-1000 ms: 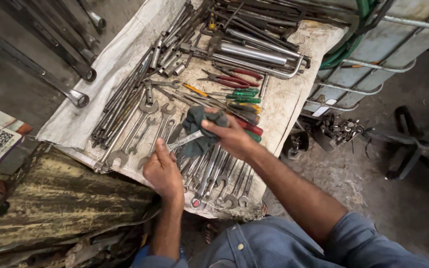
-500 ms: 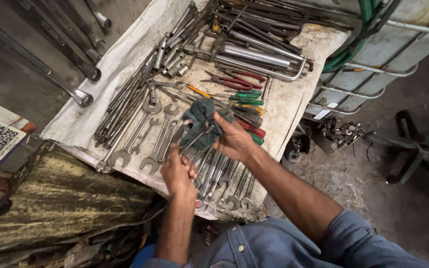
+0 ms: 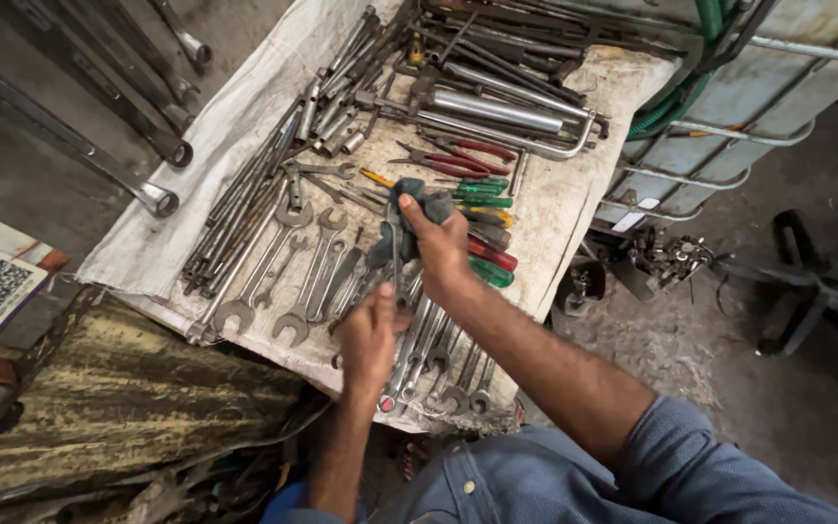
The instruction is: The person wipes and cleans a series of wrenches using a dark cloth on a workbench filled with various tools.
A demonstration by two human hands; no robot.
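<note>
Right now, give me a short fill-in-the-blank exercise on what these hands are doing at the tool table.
1. The right hand grips a dark ____ wrapped around a tool.
2. The left hand holds a ____ by its lower end.
3. The screwdrivers beside the right hand have red and ____ handles.

Missing words: rag; wrench; green

One head-worn camera looks steeply down — close over the tool-strewn cloth (image 3: 147, 247) and both forearms.

wrench (image 3: 396, 254) mostly hidden under rag (image 3: 409, 218); long spanners (image 3: 70, 136) cut off at left edge.
</note>
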